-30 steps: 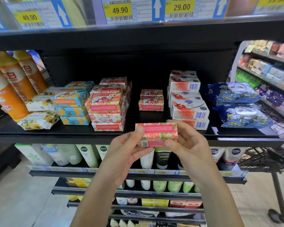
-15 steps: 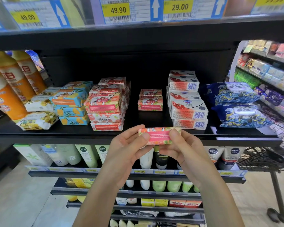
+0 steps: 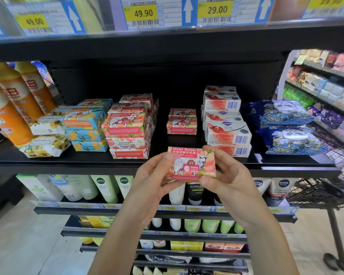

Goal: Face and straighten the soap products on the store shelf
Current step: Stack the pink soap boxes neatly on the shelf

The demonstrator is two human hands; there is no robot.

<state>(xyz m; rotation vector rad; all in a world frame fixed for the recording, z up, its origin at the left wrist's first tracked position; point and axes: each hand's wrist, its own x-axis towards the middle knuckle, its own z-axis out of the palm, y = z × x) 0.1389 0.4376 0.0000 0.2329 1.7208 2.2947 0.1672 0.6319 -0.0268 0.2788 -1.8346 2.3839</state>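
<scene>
Flipped since before, pink Goat Soap box (image 3: 191,163) shows its sheep front, gripped by left hand (image 3: 150,184) and right hand (image 3: 231,185)

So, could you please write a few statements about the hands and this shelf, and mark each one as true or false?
1. The left hand and the right hand both hold one Goat Soap box. True.
2. This box shows its printed front, with the sheep, to the camera. True.
3. The blue panda packs lie left of the orange bottles. False: the packs are at the right end of the shelf and the bottles are at its left end.
4. The short rose stack behind the held box is four boxes high. False: two boxes show.
</scene>
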